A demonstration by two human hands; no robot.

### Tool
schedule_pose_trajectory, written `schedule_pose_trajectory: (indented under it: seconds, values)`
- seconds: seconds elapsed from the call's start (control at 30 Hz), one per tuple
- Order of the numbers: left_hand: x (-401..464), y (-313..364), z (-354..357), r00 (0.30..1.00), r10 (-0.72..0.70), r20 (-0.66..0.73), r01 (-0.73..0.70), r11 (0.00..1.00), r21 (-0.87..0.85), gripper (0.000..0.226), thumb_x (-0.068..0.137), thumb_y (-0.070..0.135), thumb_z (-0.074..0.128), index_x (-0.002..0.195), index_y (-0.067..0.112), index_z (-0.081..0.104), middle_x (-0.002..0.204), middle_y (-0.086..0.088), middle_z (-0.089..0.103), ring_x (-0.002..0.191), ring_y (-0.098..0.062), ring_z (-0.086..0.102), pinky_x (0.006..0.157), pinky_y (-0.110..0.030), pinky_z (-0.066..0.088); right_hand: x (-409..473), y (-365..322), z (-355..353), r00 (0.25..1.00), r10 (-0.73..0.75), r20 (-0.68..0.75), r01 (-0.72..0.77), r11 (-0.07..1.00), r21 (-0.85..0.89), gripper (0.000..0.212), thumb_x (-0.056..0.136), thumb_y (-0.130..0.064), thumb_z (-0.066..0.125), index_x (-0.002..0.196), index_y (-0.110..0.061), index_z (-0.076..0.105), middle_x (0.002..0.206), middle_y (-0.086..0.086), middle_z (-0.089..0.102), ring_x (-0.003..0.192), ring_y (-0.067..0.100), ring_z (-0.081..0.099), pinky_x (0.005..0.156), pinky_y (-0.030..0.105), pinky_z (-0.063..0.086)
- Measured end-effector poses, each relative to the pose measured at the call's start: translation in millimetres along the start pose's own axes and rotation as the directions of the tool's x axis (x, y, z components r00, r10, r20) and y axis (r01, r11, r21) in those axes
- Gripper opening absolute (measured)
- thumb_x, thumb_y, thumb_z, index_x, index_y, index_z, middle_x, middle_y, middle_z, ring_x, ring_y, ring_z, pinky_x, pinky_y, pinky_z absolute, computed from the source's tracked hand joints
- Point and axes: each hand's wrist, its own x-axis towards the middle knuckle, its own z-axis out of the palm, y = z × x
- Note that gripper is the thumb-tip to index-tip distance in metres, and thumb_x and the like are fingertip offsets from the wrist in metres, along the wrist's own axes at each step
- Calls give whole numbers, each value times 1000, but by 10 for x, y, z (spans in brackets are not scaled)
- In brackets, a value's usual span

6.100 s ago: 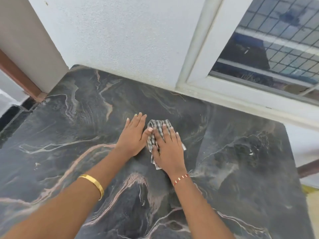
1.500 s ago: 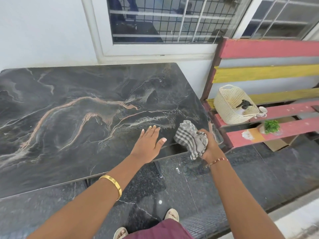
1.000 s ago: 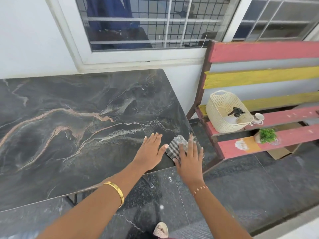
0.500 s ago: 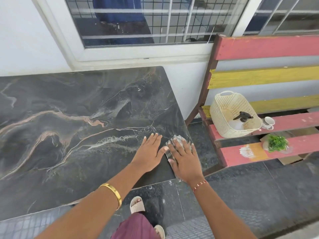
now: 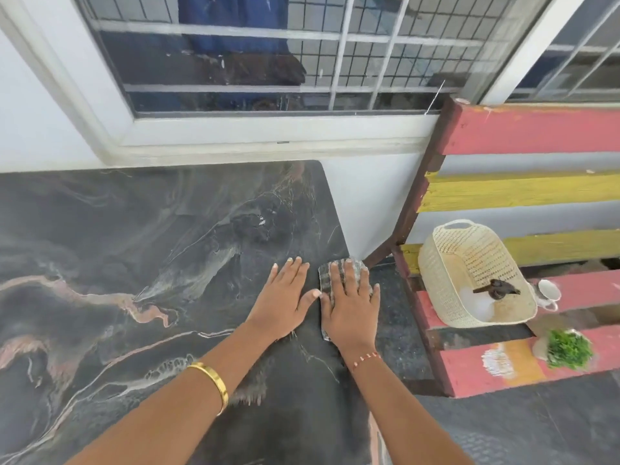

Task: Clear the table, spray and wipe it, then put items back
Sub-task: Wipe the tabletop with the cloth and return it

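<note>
Since half a second ago, right hand (image 5: pixel 352 307) and checked cloth (image 5: pixel 339 273) have advanced along the bench (image 5: pixel 134 263) right edge. Fingers spread flat, pressing cloth down; left hand (image 5: pixel 285 300) flat, empty. Surface cleared; wiping appears nearly complete. Basket (image 5: pixel 469 273), cup (image 5: pixel 548 292), plant (image 5: pixel 567 349) not yet returned.

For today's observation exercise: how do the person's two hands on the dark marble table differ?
The right hand presses a checked grey cloth; the left hand lies on bare dark marble table. The left wrist wears a gold bangle, the right a beaded thread. Both lie flat, palms down.
</note>
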Motion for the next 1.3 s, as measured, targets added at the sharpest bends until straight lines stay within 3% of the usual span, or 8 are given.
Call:
schedule_pose_trajectory:
  seconds: [0.23, 0.43, 0.67, 0.77, 0.93, 1.07, 1.17, 1.3]
  values:
    - [781, -546, -334, 997, -49, -56, 51, 998, 26, 119, 58, 73, -34, 148, 10, 11, 158, -8, 9, 148, -20, 3, 115, -30, -9, 1163, -321, -65, 998, 26, -61, -26, 1000, 8, 59, 90, -47, 27, 141, -21, 42, 146, 10, 43, 133, 40, 40, 100, 57, 38]
    - [1261, -926, -512, 989, -100, -107, 99, 995, -11, 117, 59, 73, -33, 148, 10, 11, 158, -8, 10, 148, -20, 4, 116, -31, -8, 2020, -494, -101, 999, 32, -36, -32, 999, 13, 59, 97, -45, 22, 151, -24, 11, 159, 6, 9, 146, 35, 6, 114, 55, 14]
    - [1442, -1353, -667, 970, -172, -172, 153, 981, -121, 117, 59, 75, -30, 148, 11, 11, 158, -7, 10, 148, -19, 4, 117, -31, -6, 2872, -817, -139, 990, 107, -94, -108, 994, 2, 60, 97, -43, 24, 150, -17, 13, 158, 11, 14, 144, 36, 13, 113, 56, 16]
    - [1374, -1546, -727, 961, -204, -185, 180, 974, -140, 116, 60, 75, -29, 148, 11, 12, 158, -7, 12, 148, -19, 5, 118, -32, -5, 2942, -935, -147, 975, 193, -111, -192, 981, 18, 64, 96, -41, 28, 149, -9, 12, 157, 16, 15, 143, 36, 16, 113, 54, 18]
    - [1197, -1859, -818, 941, -270, -204, 241, 958, -156, 116, 60, 76, -28, 148, 11, 12, 158, -7, 11, 148, -19, 4, 118, -33, -5, 2809, -1321, -162, 954, 293, -63, -293, 956, 16, 67, 98, -41, 25, 149, -2, 7, 157, 22, 4, 144, 40, 7, 116, 49, 16]
    - [947, -2076, -928, 907, -347, -237, 299, 930, -213, 115, 63, 77, -24, 148, 10, 15, 158, -7, 13, 147, -20, 6, 118, -33, -3, 2585, -2106, -87, 994, 109, -15, -108, 992, 60, 66, 98, -39, 26, 148, -1, 8, 157, 23, 3, 144, 42, 4, 116, 53, 13]
    - [674, -2283, -1061, 862, -426, -276, 358, 895, -266, 102, 72, 75, -8, 148, 11, 16, 158, -7, 14, 147, -19, 5, 118, -31, -5, 2420, -2748, -28, 997, -71, 13, 70, 994, 86, 65, 99, -38, 28, 148, -1, 6, 157, 23, 3, 144, 43, 2, 115, 53, 9]
    - [185, -2640, -1250, 724, -588, -361, 470, 803, -365, 92, 78, 69, 1, 147, 11, 18, 157, -7, 16, 147, -18, 6, 118, -32, -4, 2155, -3480, 59, 908, -419, 0, 418, 905, 79, 63, 98, -37, 31, 148, -4, 12, 157, 22, 7, 144, 41, 3, 118, 52, 4]
